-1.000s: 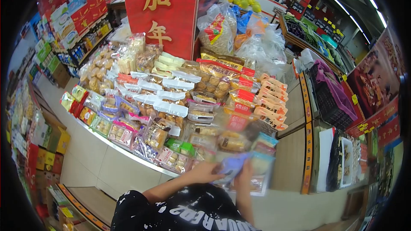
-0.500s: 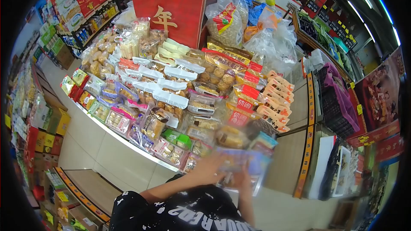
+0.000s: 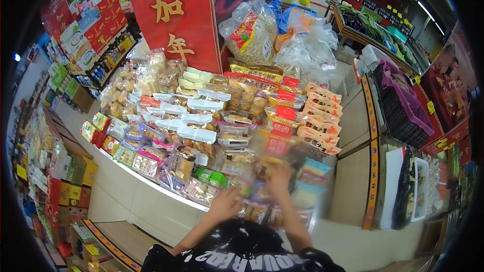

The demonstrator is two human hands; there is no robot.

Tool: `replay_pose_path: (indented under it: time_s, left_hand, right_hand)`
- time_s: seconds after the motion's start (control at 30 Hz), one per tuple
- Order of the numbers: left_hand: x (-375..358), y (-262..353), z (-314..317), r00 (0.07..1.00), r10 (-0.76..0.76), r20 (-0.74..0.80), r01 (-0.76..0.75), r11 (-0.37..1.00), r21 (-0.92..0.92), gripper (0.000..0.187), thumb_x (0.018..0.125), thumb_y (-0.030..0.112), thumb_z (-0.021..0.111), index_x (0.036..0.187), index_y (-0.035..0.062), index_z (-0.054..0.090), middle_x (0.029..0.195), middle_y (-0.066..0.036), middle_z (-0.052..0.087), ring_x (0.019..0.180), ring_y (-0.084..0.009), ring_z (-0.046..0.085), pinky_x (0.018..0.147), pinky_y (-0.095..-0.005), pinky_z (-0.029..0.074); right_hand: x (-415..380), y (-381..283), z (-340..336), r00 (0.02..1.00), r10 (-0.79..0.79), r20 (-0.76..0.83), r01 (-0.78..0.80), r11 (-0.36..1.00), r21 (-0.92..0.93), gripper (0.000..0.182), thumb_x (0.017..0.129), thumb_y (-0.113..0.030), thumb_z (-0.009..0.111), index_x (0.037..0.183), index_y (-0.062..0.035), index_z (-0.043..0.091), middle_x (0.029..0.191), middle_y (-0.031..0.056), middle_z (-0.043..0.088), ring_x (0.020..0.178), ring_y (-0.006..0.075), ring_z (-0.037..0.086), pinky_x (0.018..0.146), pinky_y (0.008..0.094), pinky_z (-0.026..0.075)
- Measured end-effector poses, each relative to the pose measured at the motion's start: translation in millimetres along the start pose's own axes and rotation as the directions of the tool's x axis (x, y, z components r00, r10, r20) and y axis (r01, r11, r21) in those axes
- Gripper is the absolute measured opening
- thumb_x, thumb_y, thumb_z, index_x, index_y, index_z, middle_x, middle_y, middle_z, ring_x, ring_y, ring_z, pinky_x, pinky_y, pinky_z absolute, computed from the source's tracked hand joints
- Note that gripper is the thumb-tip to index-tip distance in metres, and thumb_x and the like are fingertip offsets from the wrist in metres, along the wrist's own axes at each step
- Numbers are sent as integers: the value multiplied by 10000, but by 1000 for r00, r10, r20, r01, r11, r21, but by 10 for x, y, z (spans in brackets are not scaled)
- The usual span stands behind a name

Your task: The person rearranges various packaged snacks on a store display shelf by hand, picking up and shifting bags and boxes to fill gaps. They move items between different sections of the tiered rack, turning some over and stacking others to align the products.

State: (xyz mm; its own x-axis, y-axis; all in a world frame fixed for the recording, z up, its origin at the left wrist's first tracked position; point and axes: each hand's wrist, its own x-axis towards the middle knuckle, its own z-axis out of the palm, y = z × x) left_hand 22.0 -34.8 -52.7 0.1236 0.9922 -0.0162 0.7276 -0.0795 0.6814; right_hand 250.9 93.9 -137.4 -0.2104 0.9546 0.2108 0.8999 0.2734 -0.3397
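We stand in a shop aisle. Ahead of the hands a tall red banner (image 3: 174,20) with gold characters rises behind the white desk (image 3: 151,199). Well to the left of the hands, shelves (image 3: 75,45) of boxed goods line a pale floor (image 3: 75,113), with more cartons (image 3: 70,176) stacked near the lower left. To the right of the hands stands a black crate (image 3: 398,113) draped in purple, beside wooden panels with orange edge strips (image 3: 373,171). Far above, ceiling strip lights (image 3: 426,12) glow, and a produce stand (image 3: 368,22) holds greens.
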Motion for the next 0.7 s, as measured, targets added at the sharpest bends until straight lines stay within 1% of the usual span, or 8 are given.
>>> replay_pose_path:
  time_s: [0.2, 0.27, 0.3, 0.37, 0.4, 0.5, 0.63, 0.7]
  left_hand:
    - [131, 23, -16, 995, 64, -82, -69, 996, -52, 513, 890, 266, 659, 1340, 47, 543, 1287, -224, 600, 1142, -417, 591, 973, -451, 486]
    - [184, 111, -10, 986, -116, -119, 92, 978, -187, 546, 882, 286, 692, 1338, 26, 540, 1268, -225, 616, 1126, -392, 617, 959, -422, 497]
    - [223, 142, 27, 987, -116, -114, 94, 979, -183, 546, 882, 286, 692, 1338, 26, 540, 1268, -225, 616, 1126, -392, 617, 959, -422, 497]
    - [288, 190, 132, 984, -164, -71, 131, 930, -342, 589, 884, 305, 715, 1348, -5, 525, 1265, -207, 631, 1120, -317, 639, 953, -398, 501]
    - [323, 253, 135, 986, -162, -47, 137, 933, -333, 589, 884, 305, 715, 1348, -5, 525, 1265, -207, 631, 1120, -317, 639, 953, -398, 501]
    - [443, 490, 134, 868, -168, 466, 439, 698, -565, 662, 900, 335, 728, 1393, -27, 475, 1243, -173, 645, 1130, -227, 618, 958, -378, 505]
    - [483, 376, 413, 834, -83, 546, 375, 811, -450, 660, 903, 363, 725, 1391, -14, 488, 1227, -170, 657, 1139, -248, 622, 959, -378, 505]
    - [525, 383, 537, 907, -41, 418, 236, 874, -425, 648, 908, 391, 708, 1385, 2, 505, 1205, -190, 665, 1127, -275, 637, 967, -389, 502]
  right_hand:
    - [21, 29, -132, 1000, -4, -15, 5, 999, 54, 506, 699, -210, 818, 1150, -85, 624, 1225, 152, 582, 1295, 410, 455, 1115, 539, 346]
    - [-38, -73, -513, 941, 274, 197, -333, 850, 408, 557, 750, -225, 828, 1222, -63, 580, 1231, 138, 591, 1235, 359, 536, 1080, 475, 404]
    - [-97, -115, -615, 940, 278, 200, -338, 846, 412, 557, 750, -225, 828, 1222, -63, 580, 1231, 138, 591, 1235, 359, 536, 1080, 475, 404]
    - [-275, -202, -757, 927, 359, 107, -255, 396, 882, 633, 806, -244, 827, 1306, -29, 504, 1245, 136, 599, 1176, 266, 584, 1022, 395, 454]
    - [-352, -209, -836, 918, 380, 115, -269, 383, 884, 633, 806, -244, 827, 1306, -29, 504, 1245, 136, 599, 1176, 266, 584, 1022, 395, 454]
    - [-513, -171, -1102, 885, 165, 435, -443, 10, 897, 692, 812, -171, 824, 1371, -7, 450, 1271, 144, 604, 1156, 196, 583, 976, 353, 477]
    - [-718, 138, -1031, 856, 326, 401, -466, 148, 873, 748, 800, -211, 837, 1403, 12, 455, 1302, 154, 595, 1188, 220, 576, 1015, 378, 458]
    - [-831, 295, -977, 822, 486, 298, -448, 228, 864, 795, 794, -189, 839, 1431, 27, 415, 1338, 171, 566, 1230, 247, 545, 1047, 391, 432]
